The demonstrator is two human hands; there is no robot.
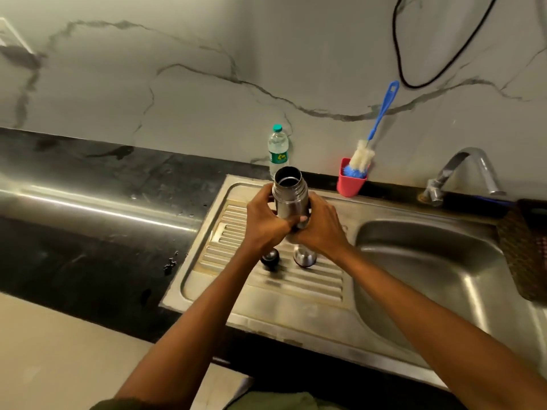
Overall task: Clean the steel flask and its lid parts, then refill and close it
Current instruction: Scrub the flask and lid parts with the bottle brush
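Observation:
The steel flask is upright above the sink's ribbed drainboard, its mouth open and uncapped. My left hand grips its left side and my right hand grips its right side, fingers meeting in front of the body. Below my hands, two lid parts stand on the drainboard: a dark stopper on the left and a steel cap on the right. Whether the flask's base touches the drainboard is hidden by my hands.
A plastic water bottle with a green cap stands behind the flask by the wall. A red cup holds a blue-handled bottle brush. The tap rises behind the sink basin. A black counter stretches left.

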